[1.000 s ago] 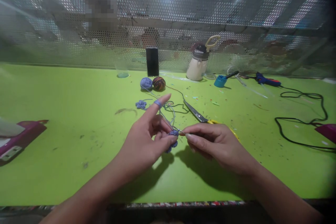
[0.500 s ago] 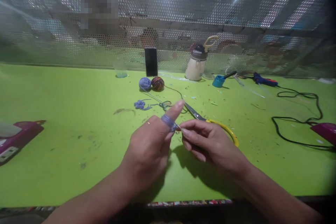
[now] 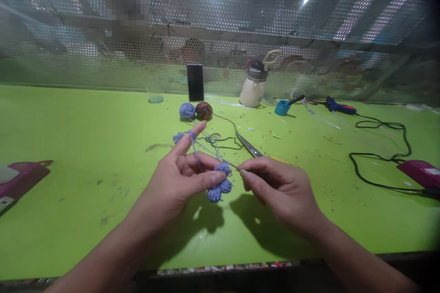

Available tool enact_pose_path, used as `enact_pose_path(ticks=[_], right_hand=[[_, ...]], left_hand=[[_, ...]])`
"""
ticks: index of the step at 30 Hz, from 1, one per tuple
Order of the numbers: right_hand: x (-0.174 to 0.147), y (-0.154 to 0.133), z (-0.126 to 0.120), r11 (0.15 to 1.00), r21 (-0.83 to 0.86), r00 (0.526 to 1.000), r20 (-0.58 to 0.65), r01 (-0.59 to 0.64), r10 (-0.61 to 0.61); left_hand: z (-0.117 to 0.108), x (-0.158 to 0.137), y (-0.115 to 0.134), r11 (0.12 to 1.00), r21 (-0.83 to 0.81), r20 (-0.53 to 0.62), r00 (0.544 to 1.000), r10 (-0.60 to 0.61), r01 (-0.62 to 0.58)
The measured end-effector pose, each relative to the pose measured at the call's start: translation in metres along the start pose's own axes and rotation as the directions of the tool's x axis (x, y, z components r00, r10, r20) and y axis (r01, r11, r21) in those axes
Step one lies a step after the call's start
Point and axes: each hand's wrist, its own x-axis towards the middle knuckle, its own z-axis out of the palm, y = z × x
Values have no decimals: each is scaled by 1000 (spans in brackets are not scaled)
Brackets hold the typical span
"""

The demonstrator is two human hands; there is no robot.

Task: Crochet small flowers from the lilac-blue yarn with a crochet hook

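Observation:
Between the thumb and fingers of my left hand [image 3: 182, 169] is a purple crocheted flower [image 3: 216, 191] with puffy petals. Purple yarn [image 3: 194, 149] loops round my raised left index finger and runs toward the flower. My right hand [image 3: 280, 187] pinches a thin crochet hook [image 3: 232, 165], whose tip meets the flower's upper petal. Beyond my hands lie a purple yarn ball [image 3: 187, 110] and a dark multicoloured yarn ball [image 3: 204, 111]. Another small purple crocheted piece [image 3: 178, 138] rests on the table, partly behind my left index finger.
Scissors [image 3: 250, 145] lie just past my right hand, which hides most of their yellow handle. A phone [image 3: 195, 83], a bottle [image 3: 253, 88] and a blue pot [image 3: 282, 108] stand at the back. A glue gun [image 3: 340, 105] and a black cord [image 3: 378, 154] are at right.
My left hand has turned, bringing the flower into view under the thumb. The left index finger now points up and away, with yarn stretched from it. The hook stays in my right hand.

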Motion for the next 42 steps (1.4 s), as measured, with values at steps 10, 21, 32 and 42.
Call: enact_pose_path(ticks=[10, 21, 32, 42], right_hand=[[0, -4, -9, 941, -268, 979, 36, 204, -202], [1, 0, -13, 999, 27, 985, 170, -46, 41], [5, 7, -7, 927, 216, 937, 237, -308, 256], [17, -1, -3, 689, 460, 819, 434, -560, 376]], left_hand=[[3, -5, 6, 995, -90, 2, 999, -35, 35], [-5, 1, 0, 997, -28, 32, 997, -66, 67], [-4, 4, -5, 961, 272, 173, 979, -106, 56], [0, 5, -8, 934, 356, 158, 987, -26, -32]])
